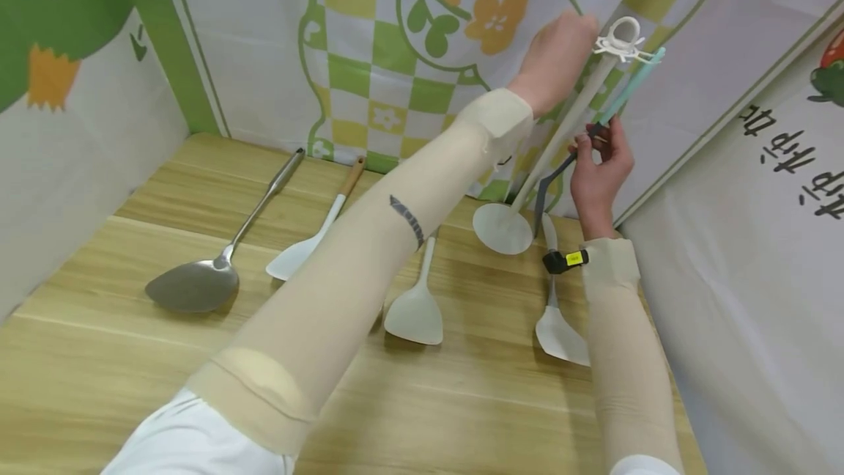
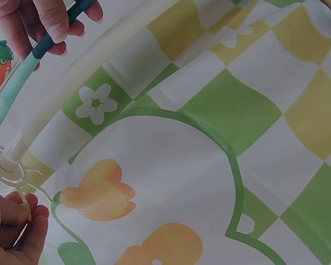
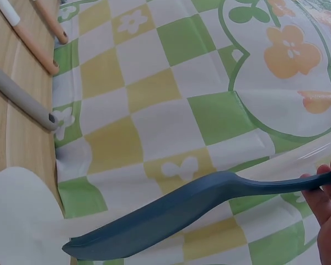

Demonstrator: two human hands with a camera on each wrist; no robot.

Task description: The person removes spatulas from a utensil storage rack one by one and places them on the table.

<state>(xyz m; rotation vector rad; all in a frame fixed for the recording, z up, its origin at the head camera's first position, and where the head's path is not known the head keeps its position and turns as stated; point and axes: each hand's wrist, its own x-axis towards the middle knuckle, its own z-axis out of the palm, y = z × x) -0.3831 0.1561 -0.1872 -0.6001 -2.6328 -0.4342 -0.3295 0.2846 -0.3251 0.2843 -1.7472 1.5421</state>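
Note:
A white utensil stand [image 1: 567,123] rises from a round base, with a ring of hooks [image 1: 623,42] and a loop on top. My left hand [image 1: 557,57] is up beside this ring; in the left wrist view its fingertips [image 2: 23,212] pinch one hook. Lower down on the other side, my right hand [image 1: 603,174] grips a spatula by its handle, between the teal part [image 1: 633,86] and the dark blue neck. The spatula's dark blue blade [image 3: 171,212] points down along the pole, near the base. Its teal end overlaps a hook in the head view.
On the wooden table [image 1: 461,416] lie a steel turner [image 1: 194,286], a white turner with wooden handle [image 1: 293,259], a pale turner [image 1: 415,314] and a white-bladed turner [image 1: 560,336] under my right forearm. A checked cloth wall [image 1: 356,42] stands close behind the stand.

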